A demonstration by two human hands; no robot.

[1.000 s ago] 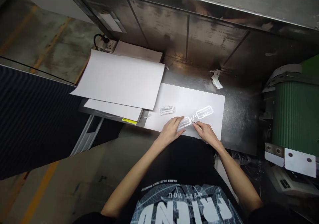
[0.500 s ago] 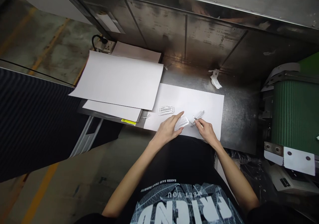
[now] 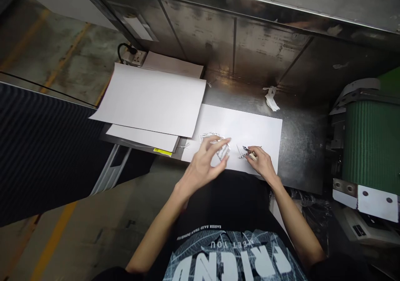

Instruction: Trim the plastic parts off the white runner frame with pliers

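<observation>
A white sheet of paper [image 3: 250, 127] lies on the dark metal worktop [image 3: 300, 147] in front of me. My left hand [image 3: 203, 164] is lifted a little off the sheet and pinches a small white cut-out piece [image 3: 222, 150] in its fingertips. Another cut-out piece [image 3: 208, 136] lies on the sheet just behind those fingers. My right hand [image 3: 261, 162] rests on the sheet and grips a small thin tool [image 3: 247, 150], with its tip at a thin white sliver [image 3: 240, 152].
A stack of large white sheets [image 3: 150, 100] lies at the left, overhanging the worktop edge. A crumpled white scrap [image 3: 271, 99] sits at the back. A green ribbed machine [image 3: 368, 143] stands at the right. A power socket [image 3: 133, 56] is at the back left.
My left hand has lifted off the sheet with a cut-out piece in its fingers. The larger cut-out by my right hand has gone from its place; only a sliver lies at the tool tip.
</observation>
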